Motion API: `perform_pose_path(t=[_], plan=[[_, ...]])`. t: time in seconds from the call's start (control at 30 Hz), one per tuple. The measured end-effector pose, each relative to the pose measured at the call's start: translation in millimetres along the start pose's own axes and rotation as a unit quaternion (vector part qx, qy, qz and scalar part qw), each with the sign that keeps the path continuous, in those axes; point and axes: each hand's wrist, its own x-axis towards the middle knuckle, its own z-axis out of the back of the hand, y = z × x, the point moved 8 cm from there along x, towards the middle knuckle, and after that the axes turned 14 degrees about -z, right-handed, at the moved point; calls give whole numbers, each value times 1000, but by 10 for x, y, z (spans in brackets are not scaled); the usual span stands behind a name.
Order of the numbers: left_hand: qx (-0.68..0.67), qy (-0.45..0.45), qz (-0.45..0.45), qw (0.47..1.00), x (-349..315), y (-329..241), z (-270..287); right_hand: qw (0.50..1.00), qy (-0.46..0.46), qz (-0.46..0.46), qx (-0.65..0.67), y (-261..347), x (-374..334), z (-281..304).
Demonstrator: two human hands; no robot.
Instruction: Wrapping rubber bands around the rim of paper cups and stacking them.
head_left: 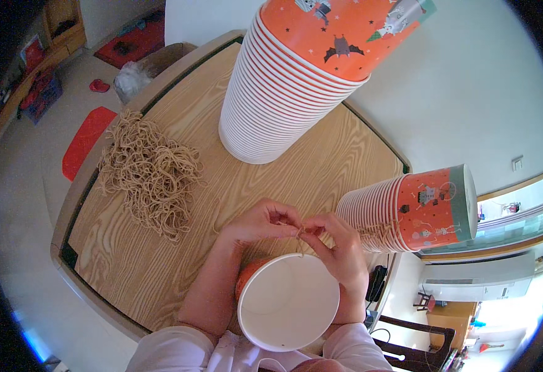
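Nearest us sits one paper bucket, white mouth up, just below both hands; our left hand and right hand meet above its far rim, fingers pinched shut on a thin tan string that runs across between them, equally near each; beyond, on the wooden surface, lie one heap of strings, and two stacks of orange buckets, one lying, one standing.

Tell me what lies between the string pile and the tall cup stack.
In the head view, only bare wooden table lies between the string pile and the tall cup stack; nothing sits in that gap.
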Motion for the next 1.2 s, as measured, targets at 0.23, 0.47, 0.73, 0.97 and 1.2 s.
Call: perform_pose_path(t=[0.23,0.47,0.73,0.97,1.2], plan=[[-75,-79,41,993,-32,49,60,998,52,1,46,-29,-44,-2],[-65,-77,27,995,-22,-6,68,989,148,9,7,-82,-81,-129],[-109,-69,20,991,-30,-103,30,993,110,29,-9,10,-64,-44],[-24,26,27,999,-22,-36,-64,995,99,26,-13,-6,-79,-25],[-23,-6,20,1000,-49,-1,22,994,102,30,-13,25,-70,-30]])
